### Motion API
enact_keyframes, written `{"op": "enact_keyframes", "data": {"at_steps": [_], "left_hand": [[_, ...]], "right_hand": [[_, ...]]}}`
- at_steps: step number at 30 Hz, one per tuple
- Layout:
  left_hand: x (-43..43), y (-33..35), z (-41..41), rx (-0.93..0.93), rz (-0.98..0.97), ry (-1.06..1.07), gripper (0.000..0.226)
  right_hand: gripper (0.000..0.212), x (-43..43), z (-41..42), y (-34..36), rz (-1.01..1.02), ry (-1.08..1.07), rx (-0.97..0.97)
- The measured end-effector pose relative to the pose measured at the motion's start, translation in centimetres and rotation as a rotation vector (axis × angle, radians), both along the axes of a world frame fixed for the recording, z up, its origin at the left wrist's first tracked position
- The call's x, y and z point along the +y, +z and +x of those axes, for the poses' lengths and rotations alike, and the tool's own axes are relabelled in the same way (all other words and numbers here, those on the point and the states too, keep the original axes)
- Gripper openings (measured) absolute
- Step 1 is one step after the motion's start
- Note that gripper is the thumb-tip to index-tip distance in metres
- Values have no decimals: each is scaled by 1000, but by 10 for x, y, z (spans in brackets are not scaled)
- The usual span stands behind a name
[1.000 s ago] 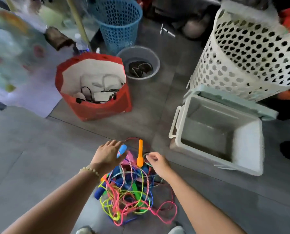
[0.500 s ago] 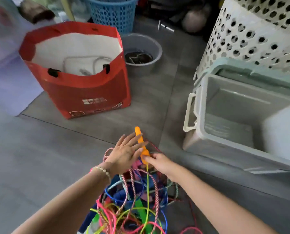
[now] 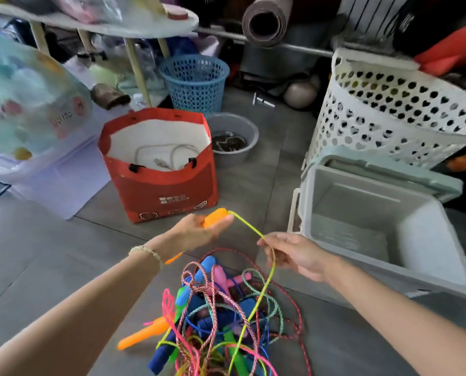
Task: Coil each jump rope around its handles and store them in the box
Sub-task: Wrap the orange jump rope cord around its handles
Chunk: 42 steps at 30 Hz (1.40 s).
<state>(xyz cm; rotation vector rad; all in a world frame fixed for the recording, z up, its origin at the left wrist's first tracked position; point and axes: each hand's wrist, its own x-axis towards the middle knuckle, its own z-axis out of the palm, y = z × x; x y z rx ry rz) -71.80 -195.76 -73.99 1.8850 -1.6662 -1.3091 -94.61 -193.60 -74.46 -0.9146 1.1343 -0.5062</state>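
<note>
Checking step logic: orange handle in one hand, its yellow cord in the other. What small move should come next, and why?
Probably draw the yellow cord up and free with the right hand. The left hand grips the orange handle, but the cord runs down into the tangled pile, so it likely cannot be coiled yet.

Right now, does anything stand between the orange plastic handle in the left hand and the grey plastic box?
Nothing visible stands between the orange plastic handle and the grey plastic box, but its yellow cord runs into the tangled pile.
</note>
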Motion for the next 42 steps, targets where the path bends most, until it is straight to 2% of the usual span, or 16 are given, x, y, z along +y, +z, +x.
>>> {"op": "enact_keyframes", "data": {"at_steps": [2,5,12,15,17,18,20,21,24,27,30,33,35,38,40,42], "left_hand": [[22,31,-3,71,-63,-53,47],[61,76,-24,277,-90,-87,12],[129,143,-46,507,-159,-21,13],[144,174,-48,634,-274,128,17],[148,196,-46,768,-347,226,18],[149,204,-43,805,-386,267,16],[151,211,-35,816,-443,369,13],[153,209,-29,816,-442,436,14],[161,190,-18,755,-347,500,18],[177,168,-25,643,-246,232,34],[191,167,-29,529,-194,56,34],[195,178,-21,525,-273,73,20],[193,185,-13,634,-317,167,14],[187,191,0,816,-326,337,14],[185,193,8,867,-346,400,12],[182,192,18,899,-404,472,12]], "right_hand": [[17,12,8,36,-78,-54,-47],[16,29,27,93,-235,-166,-95],[14,74,33,189,-532,-307,-50],[27,100,34,195,-449,-273,-142],[48,120,33,187,-289,-72,-192],[50,131,31,181,-248,63,-174],[34,152,29,170,-276,314,-42],[23,159,29,167,-316,361,22],[17,162,34,178,-427,133,-38],[19,148,45,198,-562,-182,-147],[16,141,60,206,-647,-276,-104],[16,142,68,203,-685,-303,-28],[22,143,73,198,-602,-255,-112],[40,150,79,188,-282,0,-280],[40,156,77,178,-224,219,-190],[29,160,71,167,-276,394,0]]}}
